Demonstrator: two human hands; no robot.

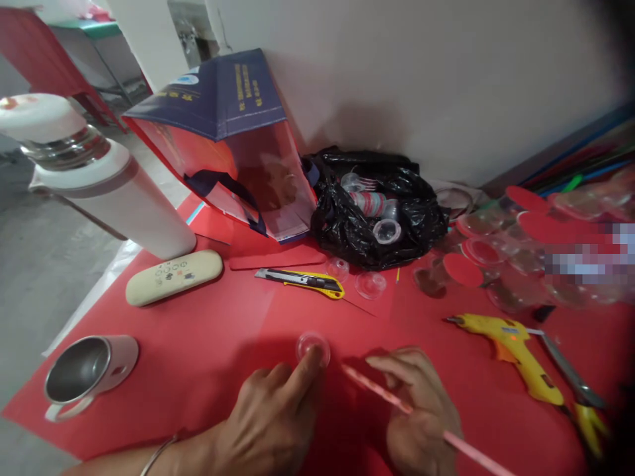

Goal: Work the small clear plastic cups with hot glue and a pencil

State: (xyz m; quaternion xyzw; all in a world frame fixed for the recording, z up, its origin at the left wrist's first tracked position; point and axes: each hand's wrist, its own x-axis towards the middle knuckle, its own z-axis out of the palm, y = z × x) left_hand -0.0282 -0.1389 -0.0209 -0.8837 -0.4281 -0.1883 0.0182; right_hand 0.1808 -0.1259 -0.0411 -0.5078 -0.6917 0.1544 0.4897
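My left hand [275, 413] presses its index fingertip on a small round clear plastic lid [312, 345] lying on the red sheet, its other fingers curled under. To the right, my right hand [419, 406] has a thin pink patterned pencil [377, 389] in its grasp. The pencil slants, with one end close to the lid and the other running out past the bottom edge. A yellow box cutter [302, 280] lies beyond the hands. Two more clear plastic lids sit close to it, one being a domed lid [370, 285].
Left are a steel mug [119, 360], a cream case [173, 277] and a white thermos [133, 198]. A navy bag [238, 92] and a black plastic bag [337, 225] of cups stand behind. On the right lie a yellow glue gun [520, 350], scissors [570, 370] and several lidded cups [516, 291].
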